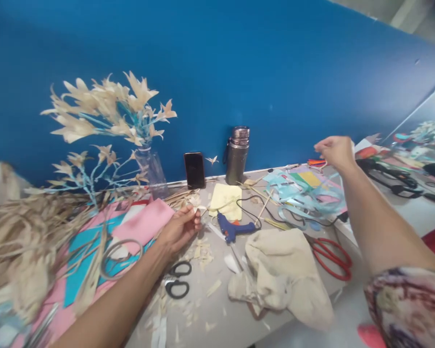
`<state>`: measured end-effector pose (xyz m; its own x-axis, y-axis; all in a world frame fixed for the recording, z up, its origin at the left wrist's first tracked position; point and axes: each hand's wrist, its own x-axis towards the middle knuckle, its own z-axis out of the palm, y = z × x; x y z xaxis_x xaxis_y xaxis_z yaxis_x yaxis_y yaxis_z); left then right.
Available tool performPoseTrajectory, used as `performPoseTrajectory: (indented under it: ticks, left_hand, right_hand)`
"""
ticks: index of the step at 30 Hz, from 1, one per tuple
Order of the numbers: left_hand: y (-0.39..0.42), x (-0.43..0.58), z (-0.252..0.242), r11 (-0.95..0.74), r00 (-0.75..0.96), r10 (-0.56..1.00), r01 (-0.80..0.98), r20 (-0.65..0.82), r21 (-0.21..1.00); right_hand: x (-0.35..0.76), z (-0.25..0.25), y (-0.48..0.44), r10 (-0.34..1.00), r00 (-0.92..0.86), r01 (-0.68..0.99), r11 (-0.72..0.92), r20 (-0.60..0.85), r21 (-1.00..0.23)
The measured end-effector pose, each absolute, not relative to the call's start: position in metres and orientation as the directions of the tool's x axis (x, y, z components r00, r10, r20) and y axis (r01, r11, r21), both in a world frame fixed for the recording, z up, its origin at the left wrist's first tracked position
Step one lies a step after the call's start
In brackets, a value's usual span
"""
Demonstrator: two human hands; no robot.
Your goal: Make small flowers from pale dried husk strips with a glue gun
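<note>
My left hand [181, 226] reaches over the table with thumb and finger pinched on a small pale husk piece [200, 208]. Just right of it lie a blue glue gun [234, 228] and a pale yellow sheet [225, 200]. Black-handled scissors [178, 280] rest below my left wrist. On the right, my right hand [335, 151] is raised above the table near the blue wall, its fingers bent together. Whether anything is between those fingers I cannot make out. Light blue ribbon strips [293, 191] lie to its left.
Husk flowers [108, 108] stand in a clear bottle [150, 169]. A phone [195, 170] and a steel flask [238, 155] stand by the wall. A cream cloth [286, 275] and red-handled scissors [331, 258] lie in front. Dried husks [25, 241] and a roll of tape [121, 258] occupy the left.
</note>
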<state>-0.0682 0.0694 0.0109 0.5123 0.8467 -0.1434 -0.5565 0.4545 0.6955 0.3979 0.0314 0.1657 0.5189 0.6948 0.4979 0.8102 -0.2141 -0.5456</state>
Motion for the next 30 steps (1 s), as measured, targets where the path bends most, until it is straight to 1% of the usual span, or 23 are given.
performPoseTrajectory:
  ticks: [1, 3, 5, 7, 8, 10, 12, 13, 19, 25, 30]
  left_hand:
    - [0.069, -0.068, 0.011, 0.455, 0.513, 0.847, -0.559, -0.142, 0.693]
    - [0.069, -0.067, 0.012, 0.453, 0.517, 0.846, -0.564, -0.132, 0.690]
    - [0.069, -0.067, 0.012, 0.451, 0.531, 0.840, -0.566, -0.114, 0.691]
    - [0.070, -0.067, 0.012, 0.443, 0.538, 0.837, -0.569, -0.093, 0.693]
    - [0.070, -0.067, 0.012, 0.435, 0.537, 0.840, -0.572, -0.084, 0.695]
    - [0.072, -0.068, 0.011, 0.417, 0.524, 0.849, -0.582, -0.069, 0.698]
    - [0.073, -0.069, 0.010, 0.399, 0.507, 0.860, -0.595, -0.059, 0.698]
    - [0.074, -0.069, 0.009, 0.393, 0.500, 0.864, -0.601, -0.056, 0.696]
    - [0.076, -0.068, 0.006, 0.380, 0.480, 0.875, -0.609, -0.057, 0.696]
    - [0.078, -0.068, 0.005, 0.385, 0.481, 0.874, -0.602, -0.067, 0.700]
    - [0.079, -0.070, 0.004, 0.390, 0.481, 0.874, -0.606, -0.072, 0.694]
  right_hand:
    - [0.379, 0.163, 0.036, 0.681, 0.538, 0.794, -0.213, 0.496, -0.569]
    - [0.333, 0.159, 0.047, 0.749, 0.484, 0.798, -0.165, 0.453, -0.580]
    - [0.277, 0.152, 0.059, 0.831, 0.384, 0.815, -0.099, 0.403, -0.571]
    - [0.221, 0.141, 0.068, 0.936, 0.207, 0.850, -0.028, 0.284, -0.526]
    - [0.195, 0.134, 0.071, 0.963, 0.136, 0.852, 0.005, 0.231, -0.523]
    - [0.152, 0.117, 0.074, 0.968, 0.091, 0.868, 0.037, 0.233, -0.495]
    - [0.124, 0.097, 0.073, 0.953, 0.105, 0.904, 0.028, 0.286, -0.427]
    - [0.116, 0.086, 0.072, 0.948, 0.116, 0.908, 0.019, 0.297, -0.418]
    - [0.118, 0.034, 0.070, 0.922, 0.192, 0.906, -0.034, 0.337, -0.421]
    - [0.134, 0.026, 0.076, 0.896, 0.248, 0.897, -0.069, 0.368, -0.437]
    - [0.144, 0.027, 0.079, 0.906, 0.253, 0.893, -0.084, 0.339, -0.441]
